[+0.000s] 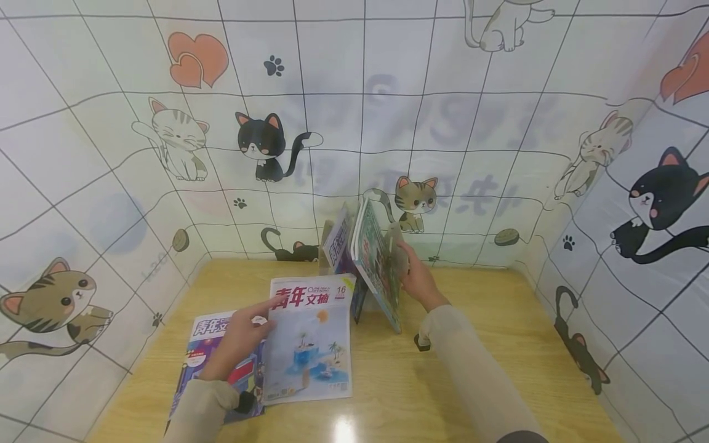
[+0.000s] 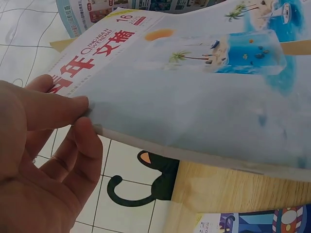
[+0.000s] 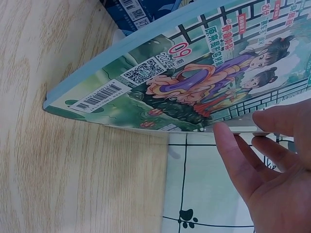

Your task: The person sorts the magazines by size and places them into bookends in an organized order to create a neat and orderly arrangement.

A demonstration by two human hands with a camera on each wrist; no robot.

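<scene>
My left hand (image 1: pixel 246 332) pinches the left edge of a white magazine (image 1: pixel 310 351) with a red title, thumb on its cover in the left wrist view. That magazine overlaps a purple magazine (image 1: pixel 202 357) on the table. My right hand (image 1: pixel 419 280) grips a pale, translucent upright bookend (image 1: pixel 397 246), fingertips right at the edge of a green illustrated magazine (image 3: pixel 194 92). The green magazine stands upright and leans, its lower corner toward me. To its left stands another purple-covered magazine (image 1: pixel 338 243), with a beige upright panel (image 1: pixel 325 237) behind it. The bookend's base is hidden.
The wooden table (image 1: pixel 471 295) reaches back to a tiled wall covering (image 1: pixel 343 135) printed with cats, which also closes both sides. A dark blue cover (image 3: pixel 133 14) stands beside the green magazine in the right wrist view.
</scene>
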